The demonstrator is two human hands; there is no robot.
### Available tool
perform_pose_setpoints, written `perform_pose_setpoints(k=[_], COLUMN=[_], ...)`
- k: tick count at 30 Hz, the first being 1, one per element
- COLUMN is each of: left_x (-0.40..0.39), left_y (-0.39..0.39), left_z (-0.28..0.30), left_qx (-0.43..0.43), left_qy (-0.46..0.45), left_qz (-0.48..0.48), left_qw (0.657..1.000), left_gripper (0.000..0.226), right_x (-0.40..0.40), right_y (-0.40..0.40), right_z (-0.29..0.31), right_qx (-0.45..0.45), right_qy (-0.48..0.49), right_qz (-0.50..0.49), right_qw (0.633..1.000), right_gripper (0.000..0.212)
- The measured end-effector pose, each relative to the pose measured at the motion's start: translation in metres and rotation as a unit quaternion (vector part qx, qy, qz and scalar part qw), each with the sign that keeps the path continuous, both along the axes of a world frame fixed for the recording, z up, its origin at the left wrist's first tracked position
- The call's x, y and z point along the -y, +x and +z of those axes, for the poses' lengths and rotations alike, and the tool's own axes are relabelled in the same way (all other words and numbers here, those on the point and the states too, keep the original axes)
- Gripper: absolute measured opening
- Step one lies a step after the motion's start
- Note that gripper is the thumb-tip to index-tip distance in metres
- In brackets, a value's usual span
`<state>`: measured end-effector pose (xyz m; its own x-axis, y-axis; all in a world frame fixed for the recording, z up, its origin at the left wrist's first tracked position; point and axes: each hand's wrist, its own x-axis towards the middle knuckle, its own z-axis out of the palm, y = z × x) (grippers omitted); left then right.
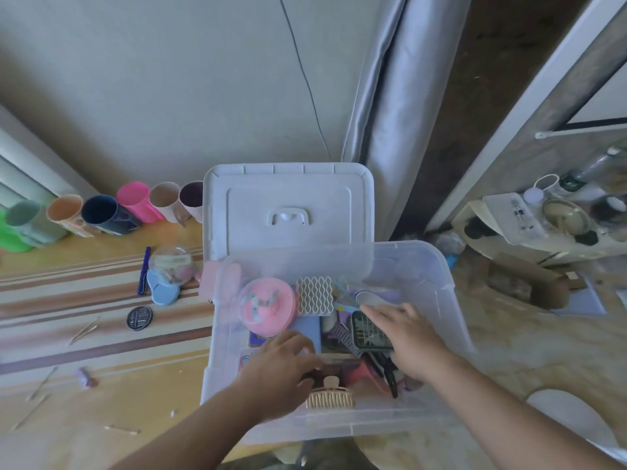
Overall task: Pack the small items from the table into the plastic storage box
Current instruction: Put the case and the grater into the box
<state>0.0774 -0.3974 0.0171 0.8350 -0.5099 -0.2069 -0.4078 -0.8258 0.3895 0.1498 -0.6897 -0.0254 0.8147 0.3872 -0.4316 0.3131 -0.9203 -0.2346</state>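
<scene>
here, both hands, left (283, 362) and right (409, 337), lie open, holding nothing, inside the storage box (437, 266); its light, rigid items suit a fingertip grip at their edges.

bare left hand (283, 362), bare right hand (412, 340), sleeveless forearms

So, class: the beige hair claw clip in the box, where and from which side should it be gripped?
Grip the beige hair claw clip by its pinch tab, coming from above. It lies flat near the storage box's front wall, with the tab facing up and the teeth pointing toward the wall.
</scene>
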Motion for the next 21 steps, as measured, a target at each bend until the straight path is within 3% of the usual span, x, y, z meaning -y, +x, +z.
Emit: perform_pose_setpoints(k=[4,10,14,18,21], left_x=[-0.039,-0.1,-0.128,-0.167,-0.212], left_y=[0.004,0.015,0.02,0.025,0.023], left_z=[0.012,0.011,0.009,0.001,-0.013], left_qx=[0.097,0.165,0.149,0.115,0.079], left_qy=[0.009,0.037,0.012,-0.026,0.001], left_qz=[0.05,0.139,0.217,0.287,0.311], left_qw=[0.994,0.976,0.965,0.95,0.947], left_gripper=[0.028,0.041,0.046,0.048,0.054], right_x=[0.001,-0.02,-0.077,-0.163,-0.233], right_y=[0.004,0.009,0.018,0.029,0.036], right_z=[-0.004,0.009,0.039,0.064,0.073], right_qx=[0.006,0.004,0.074,0.128,0.152], right_qy=[-0.008,-0.015,0.096,0.185,0.214], right_qz=[0.007,0.013,0.018,0.044,0.069], right_qw=[1.0,1.0,0.993,0.973,0.963], right_gripper=[0.116,0.106,0.082,0.071,0.065])
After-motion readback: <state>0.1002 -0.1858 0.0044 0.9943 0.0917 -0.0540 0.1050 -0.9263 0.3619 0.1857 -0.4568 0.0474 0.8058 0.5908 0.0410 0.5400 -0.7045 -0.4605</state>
